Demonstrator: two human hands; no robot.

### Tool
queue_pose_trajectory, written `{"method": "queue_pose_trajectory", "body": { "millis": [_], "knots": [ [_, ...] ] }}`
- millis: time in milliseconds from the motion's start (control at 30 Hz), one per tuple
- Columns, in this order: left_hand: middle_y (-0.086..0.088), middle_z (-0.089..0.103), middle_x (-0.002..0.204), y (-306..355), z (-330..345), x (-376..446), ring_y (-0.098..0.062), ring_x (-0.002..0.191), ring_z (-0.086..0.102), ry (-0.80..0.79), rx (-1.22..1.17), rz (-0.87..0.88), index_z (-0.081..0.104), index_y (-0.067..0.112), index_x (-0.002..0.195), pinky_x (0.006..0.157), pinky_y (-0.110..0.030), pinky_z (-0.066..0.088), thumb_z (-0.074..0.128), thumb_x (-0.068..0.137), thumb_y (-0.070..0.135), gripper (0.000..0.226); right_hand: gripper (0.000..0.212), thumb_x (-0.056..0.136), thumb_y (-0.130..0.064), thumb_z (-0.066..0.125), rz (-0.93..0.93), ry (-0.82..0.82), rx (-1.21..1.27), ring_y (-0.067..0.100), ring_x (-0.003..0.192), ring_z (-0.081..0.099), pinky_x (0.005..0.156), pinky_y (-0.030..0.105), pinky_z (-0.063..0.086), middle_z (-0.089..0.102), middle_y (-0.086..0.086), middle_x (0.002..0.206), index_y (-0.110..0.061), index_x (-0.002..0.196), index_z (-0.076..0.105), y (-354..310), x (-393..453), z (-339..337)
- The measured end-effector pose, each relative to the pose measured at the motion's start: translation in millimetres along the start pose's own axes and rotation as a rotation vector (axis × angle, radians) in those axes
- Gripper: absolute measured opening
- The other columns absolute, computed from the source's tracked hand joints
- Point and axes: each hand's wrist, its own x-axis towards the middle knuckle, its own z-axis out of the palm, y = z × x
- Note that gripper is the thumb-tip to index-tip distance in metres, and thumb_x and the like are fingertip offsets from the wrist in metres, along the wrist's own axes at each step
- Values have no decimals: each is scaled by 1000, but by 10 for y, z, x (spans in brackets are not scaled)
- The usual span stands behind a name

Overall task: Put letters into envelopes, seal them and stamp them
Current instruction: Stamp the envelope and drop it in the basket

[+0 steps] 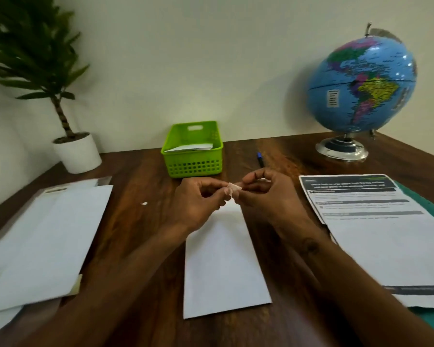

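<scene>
**Fingertips pinched a stamp over the envelope**

Fingertips (pixel 246 187) of the left hand (pixel 198 204) and right hand (pixel 268 196) were closed together on a small pale stamp (pixel 233 189), held just above the far end of the white envelope (pixel 223 266). It lay on the table (pixel 140 221), long axis running toward the person, directly below and equally near both hands.

Two bare forearms with no sleeves in view, ending in the left hand (pixel 198 200) and the right hand (pixel 268 196). No rings, watch or bracelets show. A small dark round mark, blurred, sits on the right forearm (pixel 310 246) just behind the wrist.
</scene>
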Motion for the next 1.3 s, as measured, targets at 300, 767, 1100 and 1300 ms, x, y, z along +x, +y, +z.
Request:
{"method": "queue_pose_trajectory", "body": {
  "millis": [300, 767, 1100, 1300],
  "knots": [
    [-9, 79, 84, -154, -154, -256, -17, 73, 73, 16, -176, -165, 77, 11, 97, 71, -29, 60, 67, 95, 11, 11, 28, 80, 5, 84, 87, -65, 91, 28, 80, 80, 73, 34, 66, 81, 15, 91, -2, 102, 68, 18, -122, 129],
    [6, 78, 86, -321, -96, -337, -5, 68, 72, 87, -5, -72, 73, 20, 113, 63, -11, 55, 75, 90, 24, 23, 25, 80, -6, 85, 113, -40, -88, 18, 77, 80, 63, 20, 62, 82, 4, 86, -7, 101, 70, 15, -97, 131],
    [5, 66, 125, -249, -73, -429, -11, 113, 57, -52, 728, 76, 69, 30, 125, 97, -23, 40, 57, 85, 72, 59, 28, 82, -11, 87, 85, 95, -231, 16, 74, 79, 70, 31, 65, 80, 1, 86, -17, 100, 67, 54, -25, 16],
    [5, 66, 97, -218, -70, -167, -12, 89, 60, 42, 678, 206, 68, 26, 107, 77, -27, 49, 64, 93, 46, 24, 35, 74, -15, 93, 142, 133, -308, 11, 63, 77, 62, 21, 60, 79, 1, 77, -17, 96, 67, 69, 101, 27]
  ]
}}
